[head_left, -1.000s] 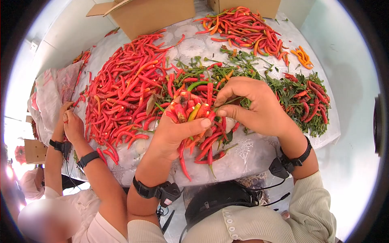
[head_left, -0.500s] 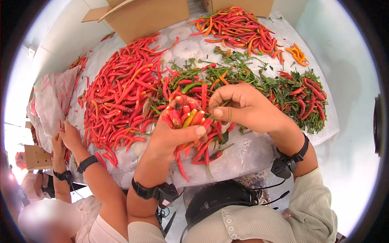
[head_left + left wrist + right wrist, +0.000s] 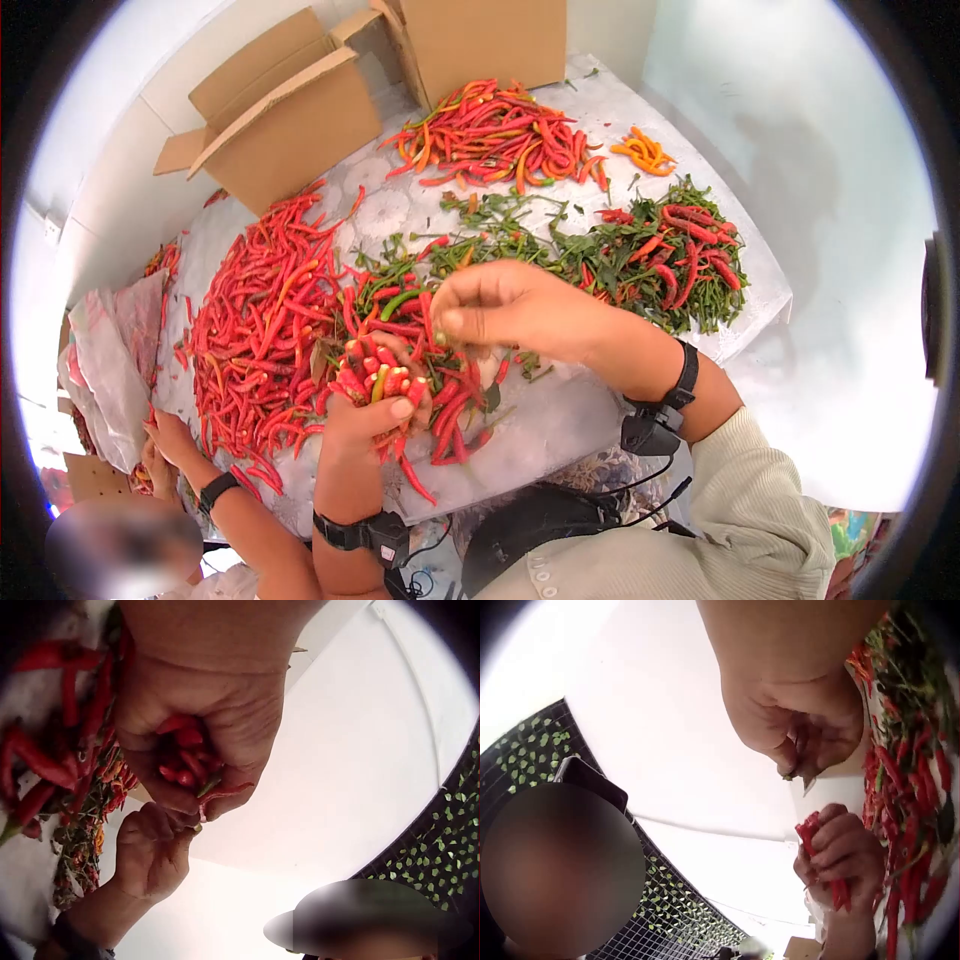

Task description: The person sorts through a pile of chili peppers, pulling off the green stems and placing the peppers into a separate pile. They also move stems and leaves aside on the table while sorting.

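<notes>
My left hand point(image 3: 362, 430) grips a bunch of red chili peppers point(image 3: 352, 384), cut ends up, with one yellow-green chili point(image 3: 379, 383) among them. In the left wrist view, the fingers curl round the chilies point(image 3: 186, 771). Up and to the right of the bunch, my right hand point(image 3: 510, 310) has thumb and fingertips together. A small green stem piece point(image 3: 788, 777) shows at its thumb tip in the right wrist view. Beneath both hands lie more loose red chilies point(image 3: 455, 415) and a green chili point(image 3: 398, 304).
A large heap of red chilies point(image 3: 265, 320) lies left; another chili pile point(image 3: 500, 135) is at the back. Green stems and leaves point(image 3: 690, 290) lie right, near a few orange chilies point(image 3: 643, 152). Cardboard boxes point(image 3: 290, 130) stand behind. Another person's hands point(image 3: 172, 440) work at left.
The head view has swung, bringing more of the boxes into sight. My right hand has drawn up and away from the bunch, which stays in my left hand.
</notes>
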`<state>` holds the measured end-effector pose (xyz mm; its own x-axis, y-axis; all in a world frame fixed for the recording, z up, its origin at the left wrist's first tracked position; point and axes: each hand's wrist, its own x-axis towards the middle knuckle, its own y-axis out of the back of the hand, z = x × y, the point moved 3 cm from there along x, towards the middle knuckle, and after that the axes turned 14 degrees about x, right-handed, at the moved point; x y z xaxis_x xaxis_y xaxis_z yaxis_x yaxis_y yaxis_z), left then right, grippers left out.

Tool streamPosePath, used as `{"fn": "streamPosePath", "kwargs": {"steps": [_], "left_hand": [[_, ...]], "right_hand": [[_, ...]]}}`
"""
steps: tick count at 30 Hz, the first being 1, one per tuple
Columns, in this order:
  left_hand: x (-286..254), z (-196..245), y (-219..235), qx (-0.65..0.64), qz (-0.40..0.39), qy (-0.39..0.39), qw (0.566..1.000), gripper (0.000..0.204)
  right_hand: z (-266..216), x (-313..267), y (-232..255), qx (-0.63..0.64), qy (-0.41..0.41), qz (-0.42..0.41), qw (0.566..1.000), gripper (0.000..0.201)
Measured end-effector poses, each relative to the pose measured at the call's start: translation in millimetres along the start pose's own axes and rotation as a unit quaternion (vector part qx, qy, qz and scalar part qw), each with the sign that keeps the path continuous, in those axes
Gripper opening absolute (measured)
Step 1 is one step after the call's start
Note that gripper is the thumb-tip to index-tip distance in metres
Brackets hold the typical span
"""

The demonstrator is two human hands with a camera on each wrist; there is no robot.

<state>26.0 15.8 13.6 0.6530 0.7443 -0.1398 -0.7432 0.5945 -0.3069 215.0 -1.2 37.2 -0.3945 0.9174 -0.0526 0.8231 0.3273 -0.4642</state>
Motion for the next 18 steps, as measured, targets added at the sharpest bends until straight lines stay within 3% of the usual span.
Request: {"fn": "streamPosePath", "kwargs": {"steps": [1,3,5,7,9,14,17,18], "left_hand": [[0,-1,2,-0.011,0.004,0.001,1.0,0.051],[-1,-2,5,-0.032,0.016,0.004,0.999,0.051],[-2,1,4,-0.039,0.03,0.013,0.999,0.049],[-5,0,6,-0.06,0.057,0.035,0.996,0.049],[-5,-2,10,-0.081,0.052,0.037,0.995,0.051],[-3,-4,14,-0.146,0.009,0.008,0.989,0.05],[-2,-4,16,-0.173,-0.023,-0.019,0.985,0.052],[-1,-4,17,-0.18,-0.025,-0.024,0.983,0.052]], "right_hand": [[-8,-1,4,-0.018,0.046,0.018,0.999,0.021],[-24,-6,21,-0.201,0.168,0.11,0.959,0.017],[-43,-23,32,-0.295,0.231,0.186,0.908,0.015],[-59,-47,43,-0.435,0.243,0.243,0.832,0.011],[-71,-73,53,-0.569,0.245,0.31,0.721,0.011],[-84,-123,80,-0.721,0.051,0.38,0.577,0.009],[-75,-115,69,-0.717,0.083,0.371,0.584,0.01],[-70,-107,64,-0.698,0.109,0.333,0.624,0.011]]}}
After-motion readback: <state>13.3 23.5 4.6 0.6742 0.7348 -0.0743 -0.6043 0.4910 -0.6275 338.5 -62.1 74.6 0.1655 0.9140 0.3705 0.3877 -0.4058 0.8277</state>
